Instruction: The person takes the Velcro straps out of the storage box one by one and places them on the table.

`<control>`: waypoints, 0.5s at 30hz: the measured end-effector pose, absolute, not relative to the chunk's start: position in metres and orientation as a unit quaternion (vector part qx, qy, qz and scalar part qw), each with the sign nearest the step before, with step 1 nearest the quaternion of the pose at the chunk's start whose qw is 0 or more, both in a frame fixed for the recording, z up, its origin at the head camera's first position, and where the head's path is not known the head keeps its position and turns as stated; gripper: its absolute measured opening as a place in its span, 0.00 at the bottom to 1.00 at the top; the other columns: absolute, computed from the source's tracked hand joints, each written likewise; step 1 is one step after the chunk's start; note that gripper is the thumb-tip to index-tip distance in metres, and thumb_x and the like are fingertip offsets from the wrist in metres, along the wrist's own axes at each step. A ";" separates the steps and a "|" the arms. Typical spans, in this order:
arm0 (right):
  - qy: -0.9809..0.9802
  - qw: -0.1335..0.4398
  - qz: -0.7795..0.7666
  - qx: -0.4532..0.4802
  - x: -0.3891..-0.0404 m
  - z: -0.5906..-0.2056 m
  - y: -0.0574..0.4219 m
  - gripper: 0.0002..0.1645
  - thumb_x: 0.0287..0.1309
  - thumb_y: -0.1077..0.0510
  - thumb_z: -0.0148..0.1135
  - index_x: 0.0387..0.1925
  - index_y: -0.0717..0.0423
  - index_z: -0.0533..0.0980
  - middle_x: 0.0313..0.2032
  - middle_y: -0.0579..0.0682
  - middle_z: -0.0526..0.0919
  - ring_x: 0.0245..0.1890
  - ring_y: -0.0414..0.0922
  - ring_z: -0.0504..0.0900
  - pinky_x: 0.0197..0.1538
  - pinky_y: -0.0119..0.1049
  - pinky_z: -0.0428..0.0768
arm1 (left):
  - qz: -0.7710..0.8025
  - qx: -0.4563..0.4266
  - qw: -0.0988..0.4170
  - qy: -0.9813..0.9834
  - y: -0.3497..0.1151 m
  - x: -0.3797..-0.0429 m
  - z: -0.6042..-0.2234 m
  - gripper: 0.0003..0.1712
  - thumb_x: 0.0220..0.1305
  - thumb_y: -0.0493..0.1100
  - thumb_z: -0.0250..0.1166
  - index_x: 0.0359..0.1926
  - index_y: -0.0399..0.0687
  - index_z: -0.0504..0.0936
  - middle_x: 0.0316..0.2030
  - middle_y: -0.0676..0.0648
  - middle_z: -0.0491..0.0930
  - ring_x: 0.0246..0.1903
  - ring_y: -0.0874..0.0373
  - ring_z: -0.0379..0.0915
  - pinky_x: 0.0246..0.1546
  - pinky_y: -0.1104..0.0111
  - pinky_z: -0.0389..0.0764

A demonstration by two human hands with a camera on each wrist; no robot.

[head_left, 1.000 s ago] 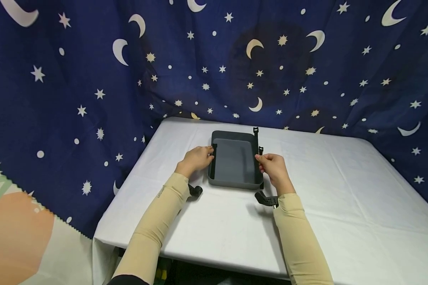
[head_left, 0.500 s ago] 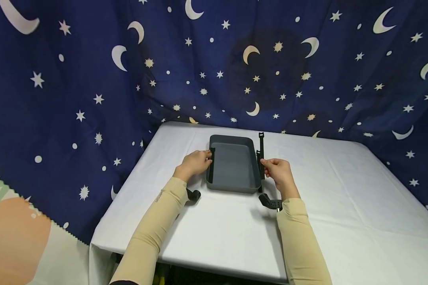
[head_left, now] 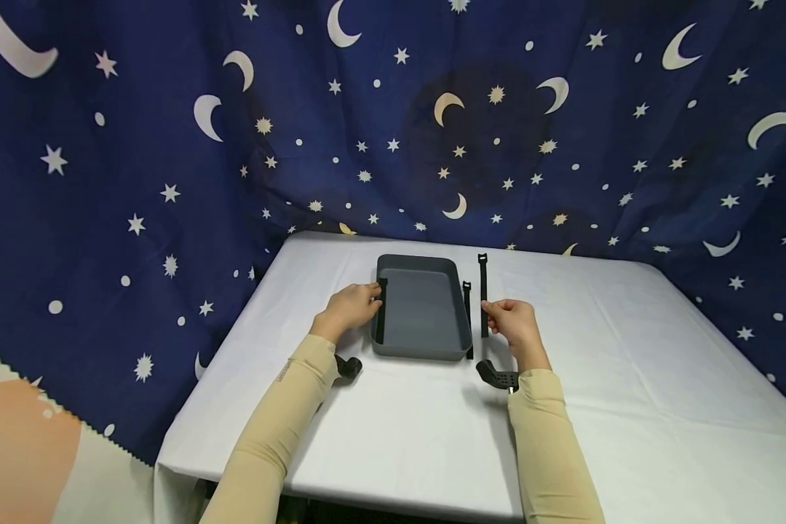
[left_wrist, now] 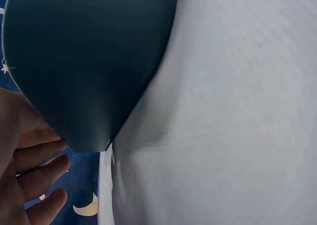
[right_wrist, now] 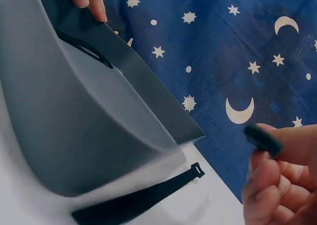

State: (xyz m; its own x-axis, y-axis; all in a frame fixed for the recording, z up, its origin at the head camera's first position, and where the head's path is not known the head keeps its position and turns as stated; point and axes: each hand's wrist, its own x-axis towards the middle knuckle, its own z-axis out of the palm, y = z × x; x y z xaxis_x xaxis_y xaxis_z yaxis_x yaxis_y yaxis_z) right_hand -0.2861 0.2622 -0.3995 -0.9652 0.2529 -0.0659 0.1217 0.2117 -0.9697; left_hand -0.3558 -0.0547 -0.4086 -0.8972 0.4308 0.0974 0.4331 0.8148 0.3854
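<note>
A grey rectangular tray [head_left: 426, 313] with raised walls sits on the white-covered table. My left hand [head_left: 352, 307] is at its left rim, with fingers reaching over the wall; in the left wrist view these fingers [left_wrist: 42, 178] look loosely bent. Inside the tray, along the left wall, lies a black hook-and-loop cable tie [head_left: 381, 324]. Between thumb and fingertips, my right hand [head_left: 514, 324] pinches another black cable tie [head_left: 484, 284], held lengthwise with its slotted head away from me. A third cable tie [head_left: 468, 313] lies just outside the tray's right wall.
White cloth covers the table [head_left: 399, 429], whose front edge is nearest me. A dark blue curtain [head_left: 393, 189] with moons and stars hangs behind. Dark camera mounts [head_left: 498, 376] stick out from both wrists over the cloth.
My right hand has moved right, away from the tray, with its cable tie, which now stands apart from the one beside the tray. The left hand stays at the left rim.
</note>
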 end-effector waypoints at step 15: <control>-0.802 0.051 0.578 -0.141 -0.285 -0.410 0.271 0.14 0.66 0.58 0.63 0.25 0.60 0.76 0.14 0.39 0.74 0.16 0.33 0.71 0.21 0.25 0.73 | -0.205 -0.224 0.006 -0.953 -0.055 -0.354 -0.412 0.26 0.75 0.49 0.55 0.70 0.47 0.72 0.73 0.48 0.67 0.72 0.48 0.64 0.71 0.52 0.68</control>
State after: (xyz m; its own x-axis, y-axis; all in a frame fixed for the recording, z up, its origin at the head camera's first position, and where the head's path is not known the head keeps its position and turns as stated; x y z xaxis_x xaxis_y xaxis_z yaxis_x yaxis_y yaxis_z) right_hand -0.2852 0.2713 -0.4098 -0.9548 0.2858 -0.0813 0.1676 0.2919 -0.9417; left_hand -0.3544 -0.0551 -0.4119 -0.8992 0.4253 0.1029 0.4299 0.8150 0.3885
